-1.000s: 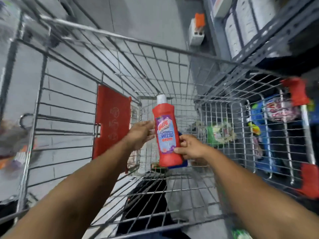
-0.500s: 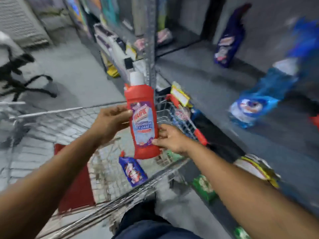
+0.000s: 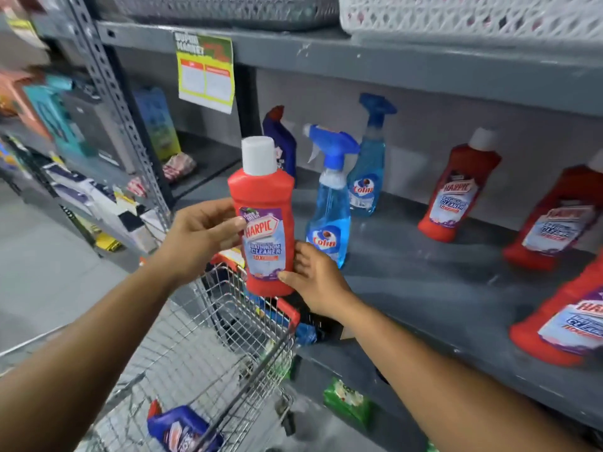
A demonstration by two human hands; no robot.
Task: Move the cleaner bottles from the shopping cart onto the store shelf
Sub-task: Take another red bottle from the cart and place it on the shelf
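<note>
Both hands hold a red Harpic cleaner bottle (image 3: 264,220) with a white cap upright above the cart's far corner. My left hand (image 3: 202,236) grips its left side and my right hand (image 3: 313,278) cups its lower right. The wire shopping cart (image 3: 208,347) stands below, with a dark blue cleaner bottle (image 3: 182,430) lying in it. On the grey store shelf (image 3: 424,282) to the right stand two blue Colin spray bottles (image 3: 329,203), a dark blue bottle (image 3: 280,138) and three red Harpic bottles (image 3: 456,190).
A shelf board above carries a white basket (image 3: 473,17) and a dark basket (image 3: 212,8). A yellow price card (image 3: 205,73) hangs from its edge. A perforated steel upright (image 3: 124,106) stands left of the held bottle. A green packet (image 3: 347,401) lies on the lower shelf.
The view swung from the cart up to the shelf. Both hands lifted the red bottle out of the cart and carried it up toward the shelf front.
</note>
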